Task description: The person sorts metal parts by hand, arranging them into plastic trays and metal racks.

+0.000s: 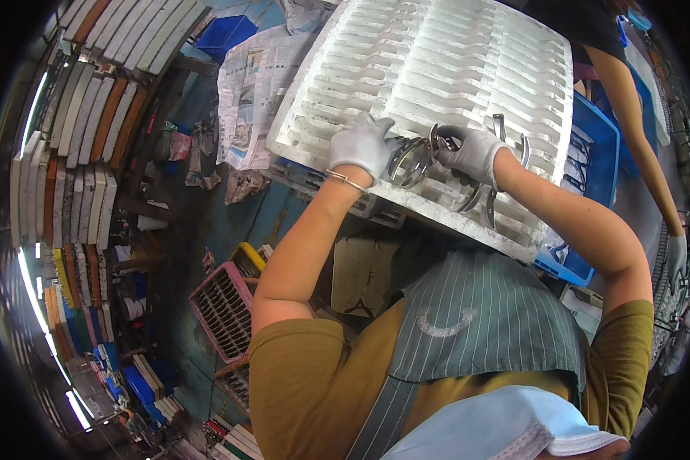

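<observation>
The right hand pinches a glossy arc in its fingers over the tray; whether the left hand grips, I can't tell. A loose pinch could drop it onto other arcs.

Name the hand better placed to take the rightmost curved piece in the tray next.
Probably the right hand: it's nearer that piece, though it grips another piece; the left hand is farther.

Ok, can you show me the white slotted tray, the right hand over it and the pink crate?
White slotted tray (pixel 395 100): head view, its middle strip.
Right hand (pixel 475 155): head view, its gloved back.
Pink crate (pixel 240 281): head view, its right rim.
</observation>
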A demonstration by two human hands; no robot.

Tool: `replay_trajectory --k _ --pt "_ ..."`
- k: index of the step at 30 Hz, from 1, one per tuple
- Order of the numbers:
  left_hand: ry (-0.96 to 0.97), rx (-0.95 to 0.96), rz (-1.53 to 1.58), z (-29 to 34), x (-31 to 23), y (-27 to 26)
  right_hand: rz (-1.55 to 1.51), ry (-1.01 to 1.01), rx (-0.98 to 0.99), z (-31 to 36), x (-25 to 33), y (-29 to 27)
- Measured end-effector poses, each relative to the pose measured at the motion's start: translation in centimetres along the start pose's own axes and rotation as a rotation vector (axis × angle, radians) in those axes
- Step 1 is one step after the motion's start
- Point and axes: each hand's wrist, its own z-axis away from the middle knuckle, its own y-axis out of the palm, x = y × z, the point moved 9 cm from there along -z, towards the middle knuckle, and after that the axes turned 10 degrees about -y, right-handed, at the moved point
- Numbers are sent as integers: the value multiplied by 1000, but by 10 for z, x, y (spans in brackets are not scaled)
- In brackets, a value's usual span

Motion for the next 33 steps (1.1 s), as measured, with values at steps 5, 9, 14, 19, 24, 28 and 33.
replay_trajectory --k 5,9,14,19,24,28,33 --pt "68 15 -253 2 -11 25 249 -3 -79 4 14 -25" --pt "147 -64 -293 3 -21 25 207 -186 -254 0 18 -45" --pt "80 -45 -242 -4 -18 18 276 -287 -309 -12 24 -59" --pt "82 -16 -272 1 -21 14 174 -287 -330 -22 12 -65" --pt "32 250 157 12 -15 15 1016 -122 -10 -26 12 -56" --pt "-12 198 -81 22 -24 27 1311 -241 52 -36 10 -42" --pt "-41 126 -89 14 -24 30 1195 -251 126 -36 13 -35"
